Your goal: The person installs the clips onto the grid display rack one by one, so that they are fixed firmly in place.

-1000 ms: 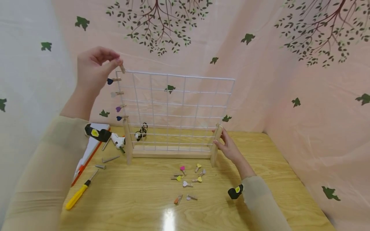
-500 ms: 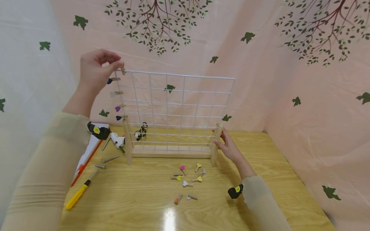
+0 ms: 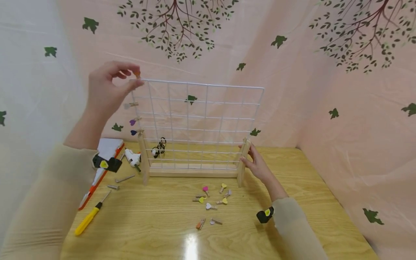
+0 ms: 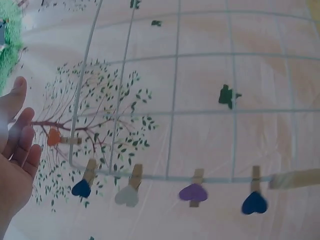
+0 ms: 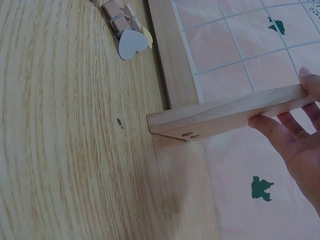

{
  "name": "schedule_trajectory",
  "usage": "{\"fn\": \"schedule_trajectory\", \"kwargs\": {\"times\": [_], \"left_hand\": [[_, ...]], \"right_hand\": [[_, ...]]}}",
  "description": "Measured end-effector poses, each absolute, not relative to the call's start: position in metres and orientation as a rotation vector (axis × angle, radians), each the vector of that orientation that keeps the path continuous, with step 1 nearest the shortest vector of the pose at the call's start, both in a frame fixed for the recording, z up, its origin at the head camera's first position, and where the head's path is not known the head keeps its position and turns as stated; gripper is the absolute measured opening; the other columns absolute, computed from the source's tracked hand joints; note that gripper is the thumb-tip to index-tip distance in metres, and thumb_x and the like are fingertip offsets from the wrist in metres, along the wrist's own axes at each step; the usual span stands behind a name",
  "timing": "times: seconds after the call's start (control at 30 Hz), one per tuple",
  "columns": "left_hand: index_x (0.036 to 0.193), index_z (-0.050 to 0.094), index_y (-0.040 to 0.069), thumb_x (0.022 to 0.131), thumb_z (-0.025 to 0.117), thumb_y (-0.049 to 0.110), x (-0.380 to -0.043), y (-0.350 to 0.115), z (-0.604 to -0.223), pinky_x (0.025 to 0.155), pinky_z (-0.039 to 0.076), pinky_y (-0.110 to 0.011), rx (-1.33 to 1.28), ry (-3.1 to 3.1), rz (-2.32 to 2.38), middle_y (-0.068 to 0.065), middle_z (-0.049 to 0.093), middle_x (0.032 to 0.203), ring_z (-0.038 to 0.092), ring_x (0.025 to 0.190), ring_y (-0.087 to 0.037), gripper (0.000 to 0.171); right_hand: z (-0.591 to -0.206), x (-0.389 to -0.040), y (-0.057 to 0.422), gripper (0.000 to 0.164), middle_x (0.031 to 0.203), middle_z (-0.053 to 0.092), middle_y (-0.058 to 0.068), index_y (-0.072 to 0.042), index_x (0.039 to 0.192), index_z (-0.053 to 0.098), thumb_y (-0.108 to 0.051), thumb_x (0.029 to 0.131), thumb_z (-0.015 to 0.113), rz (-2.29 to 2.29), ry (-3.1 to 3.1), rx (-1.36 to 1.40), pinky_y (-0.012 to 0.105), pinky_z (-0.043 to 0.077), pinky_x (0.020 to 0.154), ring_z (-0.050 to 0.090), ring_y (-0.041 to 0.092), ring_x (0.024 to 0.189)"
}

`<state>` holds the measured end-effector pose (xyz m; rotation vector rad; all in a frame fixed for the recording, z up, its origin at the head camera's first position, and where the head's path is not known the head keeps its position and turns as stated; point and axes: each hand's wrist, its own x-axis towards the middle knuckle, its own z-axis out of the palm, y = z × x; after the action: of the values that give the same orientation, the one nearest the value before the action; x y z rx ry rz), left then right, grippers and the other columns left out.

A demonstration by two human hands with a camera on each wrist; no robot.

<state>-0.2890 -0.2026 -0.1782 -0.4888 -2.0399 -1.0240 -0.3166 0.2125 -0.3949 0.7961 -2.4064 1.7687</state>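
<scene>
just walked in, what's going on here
A person is working on a white wire grid in a wooden stand. Their left hand is beside, not gripping, an orange heart clip on the top edge; their right hand grips the right post. Four clips line the left edge; more clips lie on the table.

Wooden table [image 3: 156,227]: grid stand [image 3: 193,174], heart clips [image 3: 208,206], screwdriver [image 3: 87,221].

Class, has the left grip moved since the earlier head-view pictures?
Yes, slightly downward. In the head view, the left grip sits lower against the wire grid: its thumb tip was above the grid's top edge and now shows just below it.
</scene>
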Motion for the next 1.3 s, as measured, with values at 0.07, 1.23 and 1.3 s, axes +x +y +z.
{"fn": "schedule_trajectory", "kwargs": {"times": [0.07,1.23,1.3], "left_hand": [[0.103,0.066,0.011,0.073,0.072,0.02,-0.281,-0.193,-0.193,0.077,0.039,-0.017,-0.578,-2.039,-0.946,-0.003,0.064,0.098,0.05,0.085,-0.004,0.032],[0.09,0.068,0.02,0.069,0.072,0.033,-0.271,-0.078,-0.466,0.07,0.042,-0.016,-1.379,-2.738,-0.653,0.014,0.057,0.082,0.048,0.075,0.0,0.025],[0.087,0.067,0.02,0.069,0.072,0.032,-0.27,-0.077,-0.466,0.069,0.041,-0.015,-1.405,-2.724,-0.614,0.014,0.056,0.079,0.046,0.072,0.001,0.022]], "right_hand": [[-0.394,-0.317,0.213,0.052,0.136,0.03,0.021,-0.005,0.136,0.024,0.002,0.09,0.047,1.764,-2.409,0.8,0.058,0.044,0.08,0.032,0.047,0.12],[-0.394,-0.318,0.215,0.057,0.136,0.029,0.024,-0.011,0.139,0.02,0.001,0.09,0.047,1.788,-2.415,0.779,0.06,0.041,0.081,0.03,0.045,0.122],[-0.396,-0.317,0.215,0.057,0.136,0.029,0.023,-0.011,0.139,0.021,0.001,0.09,0.047,1.787,-2.415,0.779,0.059,0.042,0.081,0.029,0.046,0.122]]}}
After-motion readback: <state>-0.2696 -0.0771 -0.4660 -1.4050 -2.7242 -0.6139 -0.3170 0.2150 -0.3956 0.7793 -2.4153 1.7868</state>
